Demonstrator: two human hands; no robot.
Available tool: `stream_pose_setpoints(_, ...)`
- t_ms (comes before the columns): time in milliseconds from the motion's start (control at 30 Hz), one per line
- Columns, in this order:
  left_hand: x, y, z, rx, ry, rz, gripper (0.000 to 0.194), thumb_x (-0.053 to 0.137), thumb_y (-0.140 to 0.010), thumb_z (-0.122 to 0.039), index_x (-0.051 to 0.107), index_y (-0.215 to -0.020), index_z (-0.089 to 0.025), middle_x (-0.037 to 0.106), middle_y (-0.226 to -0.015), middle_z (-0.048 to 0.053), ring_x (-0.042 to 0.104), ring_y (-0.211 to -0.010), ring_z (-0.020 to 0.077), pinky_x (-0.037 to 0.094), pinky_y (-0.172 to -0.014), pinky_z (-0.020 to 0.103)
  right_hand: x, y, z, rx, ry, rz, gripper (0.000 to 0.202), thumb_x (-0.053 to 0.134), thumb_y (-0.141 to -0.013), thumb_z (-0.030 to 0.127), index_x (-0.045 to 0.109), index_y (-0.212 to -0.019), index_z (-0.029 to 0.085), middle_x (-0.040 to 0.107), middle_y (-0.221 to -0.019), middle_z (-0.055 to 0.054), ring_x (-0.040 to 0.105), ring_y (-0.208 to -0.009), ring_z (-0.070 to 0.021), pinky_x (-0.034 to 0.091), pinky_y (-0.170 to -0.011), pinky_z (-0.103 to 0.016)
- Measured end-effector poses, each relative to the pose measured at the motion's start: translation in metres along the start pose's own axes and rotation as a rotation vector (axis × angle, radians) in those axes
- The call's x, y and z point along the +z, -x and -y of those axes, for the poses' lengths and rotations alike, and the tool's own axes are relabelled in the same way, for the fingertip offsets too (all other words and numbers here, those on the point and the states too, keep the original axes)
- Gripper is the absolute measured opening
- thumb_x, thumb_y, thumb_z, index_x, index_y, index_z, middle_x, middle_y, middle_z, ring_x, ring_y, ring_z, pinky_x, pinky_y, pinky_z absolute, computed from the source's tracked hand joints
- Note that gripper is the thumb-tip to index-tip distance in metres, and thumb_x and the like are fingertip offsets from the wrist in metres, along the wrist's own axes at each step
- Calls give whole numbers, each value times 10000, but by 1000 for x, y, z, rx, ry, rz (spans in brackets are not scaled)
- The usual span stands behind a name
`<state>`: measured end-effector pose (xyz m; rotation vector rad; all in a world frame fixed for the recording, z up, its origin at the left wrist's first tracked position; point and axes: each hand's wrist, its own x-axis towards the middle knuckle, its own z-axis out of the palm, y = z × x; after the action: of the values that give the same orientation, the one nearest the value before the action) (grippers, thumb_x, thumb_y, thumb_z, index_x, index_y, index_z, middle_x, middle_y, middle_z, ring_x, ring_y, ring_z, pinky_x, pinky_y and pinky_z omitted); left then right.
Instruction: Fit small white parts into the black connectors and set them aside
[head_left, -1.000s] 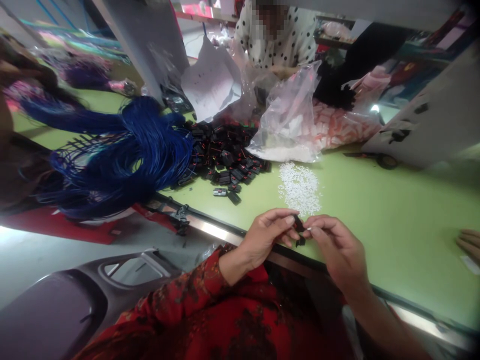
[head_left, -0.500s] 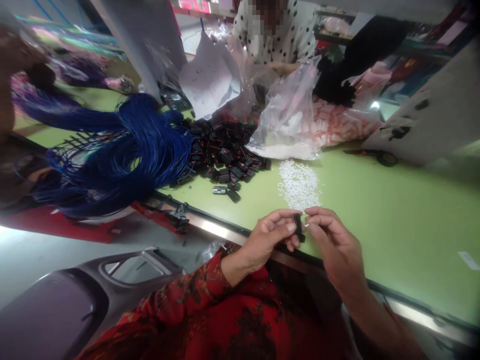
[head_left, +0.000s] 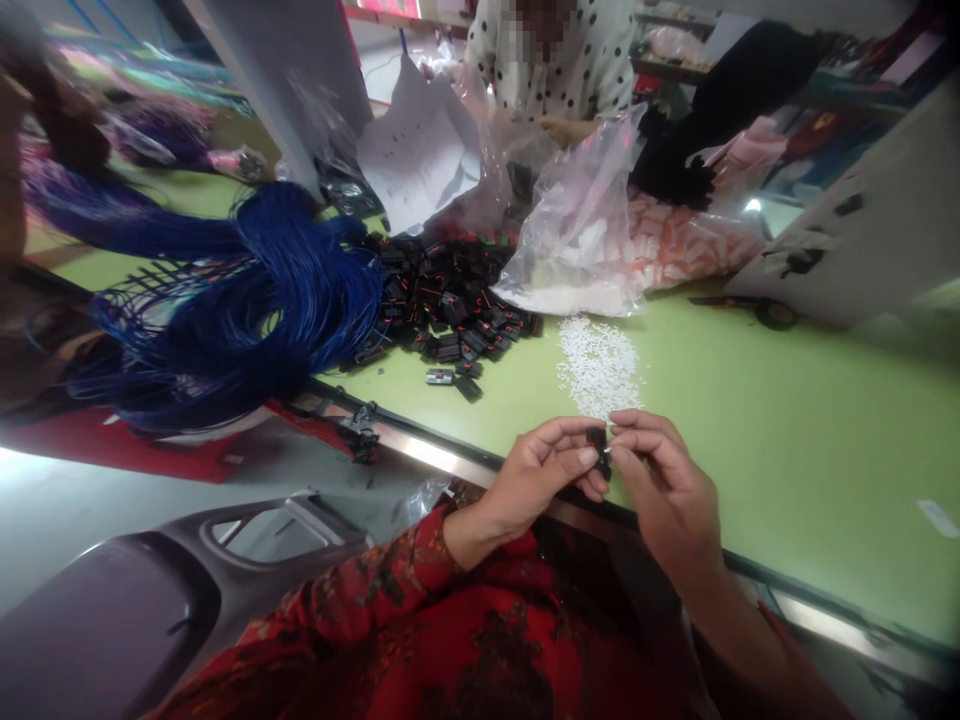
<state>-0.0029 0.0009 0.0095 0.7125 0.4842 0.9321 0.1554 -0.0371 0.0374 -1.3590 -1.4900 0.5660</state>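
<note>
Between the thumb and fingers of my left hand (head_left: 541, 468) is a small black connector housing (head_left: 598, 440), held upright over the table's front edge. My right hand (head_left: 667, 480) pinches a tiny white plug (head_left: 607, 450), its tip at the side of the housing. Whether the plug sits in a hole I cannot tell. Just beyond my fingers, a heap of the same tiny white plugs (head_left: 598, 365) is spread on the green tabletop (head_left: 750, 400). Further left lies a pile of black connector housings (head_left: 457, 300), some with red parts.
A large bundle of blue wires (head_left: 300, 270) lies at the left. Clear plastic bags (head_left: 577, 240) and a paper sheet (head_left: 420, 150) stand behind the piles. Scissors (head_left: 772, 312) lie at the right. A person in a dotted shirt (head_left: 600, 60) is opposite; a chair (head_left: 112, 620) is lower left.
My right hand has moved slightly left, bringing the white plug up against the black connector housing. The housing has turned a little in my left hand.
</note>
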Motion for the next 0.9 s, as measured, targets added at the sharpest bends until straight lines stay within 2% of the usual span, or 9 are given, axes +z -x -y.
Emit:
stream_pose_setpoints(133,-1,1,1,48,-44,2,386,819,-857,-294,699,-1189,-138,709,-804,14,715,-657,111,595,-664,231,-1,0,3,-155,160,-37,93,632,-942,175,701,-961,235,679,-1151,-82,657,-1125,-234,538,-1008,-438)
stream_pose_setpoints(200,-2,1,2,65,-63,9,390,821,-855,-291,699,-1193,-141,706,-798,9,713,-654,109,597,-667,232,-1,1,1,-148,149,-39,89,652,-928,176,710,-953,238,687,-1138,-77,662,-1114,-232,539,-1000,-429)
stream_pose_setpoints(267,-3,1,3,65,-76,8,398,819,-857,-300,700,-1201,-140,711,-789,11,710,-649,110,596,-668,237,-1,1,-1,-39,36,-15,59,681,-915,199,717,-917,246,696,-1119,-64,669,-1096,-225,541,-984,-413)
stream_pose_setpoints(333,-3,1,4,57,-88,2,414,819,-856,-314,703,-1212,-137,718,-788,20,706,-645,115,597,-669,246,-2,1,-3,153,-175,28,30,729,-887,231,714,-870,251,702,-1120,-50,684,-1057,-212,561,-939,-384)
stream_pose_setpoints(433,-4,2,4,55,-104,12,422,816,-859,-311,710,-1227,-135,724,-782,26,703,-640,115,600,-673,249,-4,-2,-5,425,-474,51,124,828,-796,253,709,-832,243,708,-1129,-37,700,-991,-189,588,-859,-329)
stream_pose_setpoints(567,-6,3,5,82,-153,38,422,811,-861,-290,713,-1243,-138,733,-786,32,707,-642,115,611,-660,243,-3,-5,-6,597,-669,93,220,889,-727,272,714,-854,230,720,-1063,-31,696,-929,-172,589,-814,-301)
stream_pose_setpoints(667,-9,5,8,93,-211,26,430,805,-863,-301,711,-1247,-131,744,-807,45,712,-639,120,621,-657,250,3,3,-7,621,-716,113,232,881,-751,313,707,-875,223,730,-1020,-28,695,-901,-168,588,-807,-300)
stream_pose_setpoints(800,-10,7,10,87,-235,23,429,804,-863,-309,701,-1238,-127,736,-796,38,709,-632,115,619,-649,244,7,14,-7,567,-638,104,226,802,-850,394,696,-956,225,747,-1030,-45,704,-928,-182,588,-846,-329)
stream_pose_setpoints(900,-7,6,6,55,-206,11,423,812,-852,-320,694,-1210,-128,713,-786,21,701,-615,114,608,-632,245,-5,8,-14,521,-467,224,246,718,-912,443,700,-995,212,756,-965,-57,708,-889,-194,589,-841,-361)
